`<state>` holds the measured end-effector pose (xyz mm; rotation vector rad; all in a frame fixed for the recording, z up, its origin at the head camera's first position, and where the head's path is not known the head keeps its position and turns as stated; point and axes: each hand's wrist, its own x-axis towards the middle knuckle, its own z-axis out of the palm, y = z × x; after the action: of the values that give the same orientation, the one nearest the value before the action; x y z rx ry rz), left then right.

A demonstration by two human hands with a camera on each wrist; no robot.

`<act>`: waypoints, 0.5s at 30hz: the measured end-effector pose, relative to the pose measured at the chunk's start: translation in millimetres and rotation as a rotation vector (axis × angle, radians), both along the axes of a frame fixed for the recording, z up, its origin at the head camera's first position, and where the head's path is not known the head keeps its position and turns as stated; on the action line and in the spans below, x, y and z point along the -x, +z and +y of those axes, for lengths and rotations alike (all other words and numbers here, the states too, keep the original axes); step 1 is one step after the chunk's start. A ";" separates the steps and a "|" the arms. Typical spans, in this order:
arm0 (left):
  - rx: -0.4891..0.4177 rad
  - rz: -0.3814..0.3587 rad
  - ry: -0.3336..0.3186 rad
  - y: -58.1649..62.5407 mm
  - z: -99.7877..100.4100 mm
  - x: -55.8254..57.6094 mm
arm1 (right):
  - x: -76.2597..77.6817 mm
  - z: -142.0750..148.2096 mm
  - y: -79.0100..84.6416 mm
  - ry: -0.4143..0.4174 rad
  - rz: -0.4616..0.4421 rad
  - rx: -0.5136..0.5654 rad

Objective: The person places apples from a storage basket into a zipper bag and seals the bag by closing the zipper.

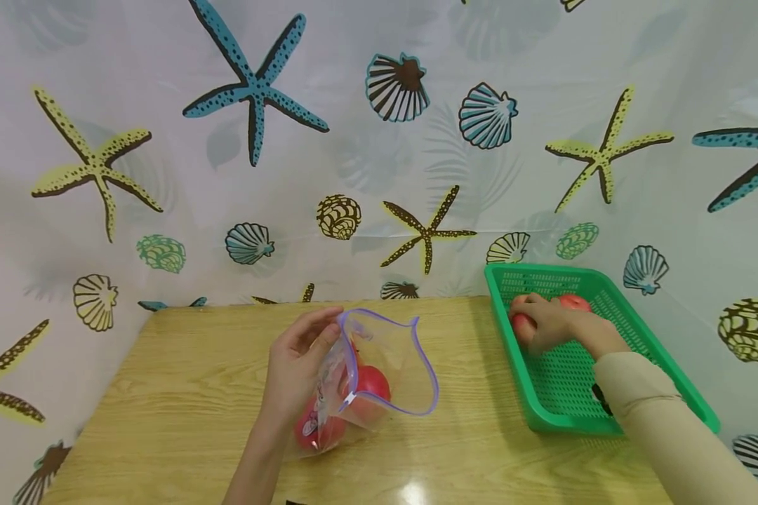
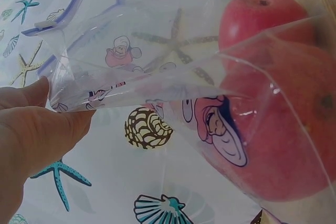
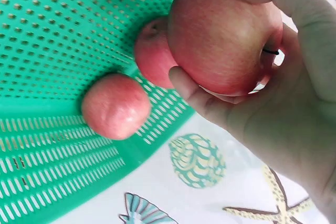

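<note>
A clear zip bag (image 1: pixel 394 344) with a purple-edged mouth stands spread on the table, red apples (image 1: pixel 373 382) inside it. My left hand (image 1: pixel 303 358) pinches the bag's rim on its left side; the left wrist view shows thumb and fingers (image 2: pixel 58 129) on the plastic, which bears cartoon prints. Over in the green basket (image 1: pixel 530 393), my right hand (image 1: pixel 546 322) grips an apple (image 3: pixel 220 35) with fingers curled round it. Two more apples lie beside it in the basket, one nearer (image 3: pixel 116 106) and one partly hidden behind the held apple (image 3: pixel 152 51).
The wooden table (image 1: pixel 196 379) runs under the bag and basket. Behind it hangs a white curtain (image 1: pixel 354 154) printed with starfish and shells. The basket's raised green rim (image 1: pixel 512 358) stands between the right hand and the bag.
</note>
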<state>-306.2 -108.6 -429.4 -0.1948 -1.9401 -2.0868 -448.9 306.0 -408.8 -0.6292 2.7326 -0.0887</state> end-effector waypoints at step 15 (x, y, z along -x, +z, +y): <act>-0.015 -0.014 -0.018 0.5 1.4 -0.2 | -15.9 -16.3 34.8 0.001 0.149 0.216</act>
<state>-306.0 -107.2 -428.9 -0.1954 -1.9372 -2.1193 -433.0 289.7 -374.0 -0.7224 2.8906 -0.3540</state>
